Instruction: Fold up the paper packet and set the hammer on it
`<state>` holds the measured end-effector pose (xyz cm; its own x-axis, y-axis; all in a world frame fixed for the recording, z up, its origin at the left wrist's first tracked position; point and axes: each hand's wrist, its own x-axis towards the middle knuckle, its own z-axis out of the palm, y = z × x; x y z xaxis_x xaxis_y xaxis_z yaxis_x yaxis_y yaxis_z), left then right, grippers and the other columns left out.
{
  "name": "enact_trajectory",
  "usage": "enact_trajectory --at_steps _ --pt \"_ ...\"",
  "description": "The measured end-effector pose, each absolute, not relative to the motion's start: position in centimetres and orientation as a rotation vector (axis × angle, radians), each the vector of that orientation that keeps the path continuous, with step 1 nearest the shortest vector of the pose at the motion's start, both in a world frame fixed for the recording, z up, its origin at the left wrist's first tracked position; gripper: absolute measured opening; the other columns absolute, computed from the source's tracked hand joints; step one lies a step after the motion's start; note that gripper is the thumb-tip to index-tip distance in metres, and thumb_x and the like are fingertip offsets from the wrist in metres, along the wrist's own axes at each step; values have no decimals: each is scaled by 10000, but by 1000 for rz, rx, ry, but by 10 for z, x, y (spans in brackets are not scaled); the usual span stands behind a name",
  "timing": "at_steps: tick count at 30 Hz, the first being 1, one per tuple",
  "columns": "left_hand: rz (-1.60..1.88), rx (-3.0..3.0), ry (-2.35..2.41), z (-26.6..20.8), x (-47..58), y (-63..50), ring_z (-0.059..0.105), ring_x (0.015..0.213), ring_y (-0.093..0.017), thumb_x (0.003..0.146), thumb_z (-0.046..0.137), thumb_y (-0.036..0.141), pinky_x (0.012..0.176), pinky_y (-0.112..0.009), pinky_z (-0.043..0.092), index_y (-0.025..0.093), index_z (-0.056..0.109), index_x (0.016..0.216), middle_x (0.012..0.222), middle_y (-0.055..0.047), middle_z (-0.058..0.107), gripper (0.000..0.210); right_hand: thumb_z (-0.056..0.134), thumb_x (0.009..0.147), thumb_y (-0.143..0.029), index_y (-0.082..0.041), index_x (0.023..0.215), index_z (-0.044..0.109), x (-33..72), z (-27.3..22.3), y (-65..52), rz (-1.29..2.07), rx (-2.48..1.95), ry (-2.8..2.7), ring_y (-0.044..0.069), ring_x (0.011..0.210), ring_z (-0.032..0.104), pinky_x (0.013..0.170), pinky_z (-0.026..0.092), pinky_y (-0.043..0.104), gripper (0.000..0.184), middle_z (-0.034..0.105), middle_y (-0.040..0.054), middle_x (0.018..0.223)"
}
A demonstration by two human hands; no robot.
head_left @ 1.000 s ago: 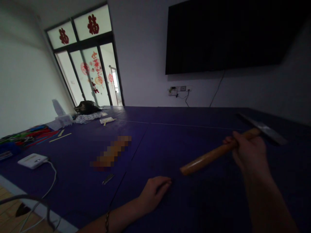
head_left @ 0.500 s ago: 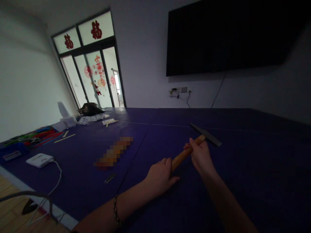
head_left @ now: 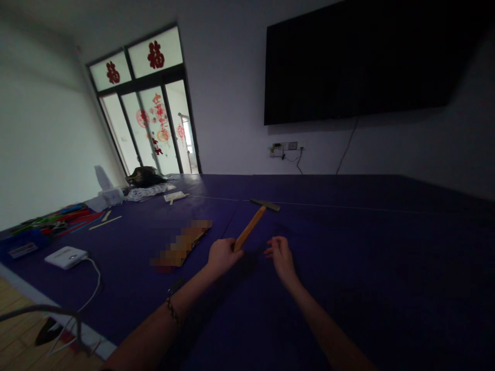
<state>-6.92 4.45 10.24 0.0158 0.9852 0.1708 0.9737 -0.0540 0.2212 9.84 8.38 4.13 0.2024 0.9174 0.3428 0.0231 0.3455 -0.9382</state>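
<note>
A hammer (head_left: 251,226) with a wooden handle and a narrow dark metal head is held by the lower end of its handle. My left hand (head_left: 224,257) is wrapped around that end, and the head points away from me, over the purple table (head_left: 348,288). To the right of the hammer, apart from it, my right hand (head_left: 281,257) holds nothing, its fingers loosely bent and parted. Left of my left hand lies a long brownish-yellow piece (head_left: 189,242), mostly blurred out. A small dark metal object (head_left: 176,286) sits partly behind my left forearm.
A white box (head_left: 66,256) with a cable lies at the left, near a blue bin (head_left: 23,245) and a pile of coloured strips (head_left: 58,219). Farther back are a black bag (head_left: 145,176) and a white packet (head_left: 174,197). A television (head_left: 359,67) hangs on the wall.
My right hand has let go of the hammer's handle and moved left and slightly down. My left hand has carried the hammer to the left, its head swinging to point more straight ahead.
</note>
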Motion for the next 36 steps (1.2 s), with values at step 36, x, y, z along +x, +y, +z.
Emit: enact_trajectory --at_steps 36 --pt "119 1929 2400 43 -172 83 626 841 -215 766 459 373 705 -266 455 146 634 939 923 -118 665 334 406 766 -494 -220 710 427 106 -27 102 714 -1227 -1397 180 502 590 516 451 296 280 586 17 573"
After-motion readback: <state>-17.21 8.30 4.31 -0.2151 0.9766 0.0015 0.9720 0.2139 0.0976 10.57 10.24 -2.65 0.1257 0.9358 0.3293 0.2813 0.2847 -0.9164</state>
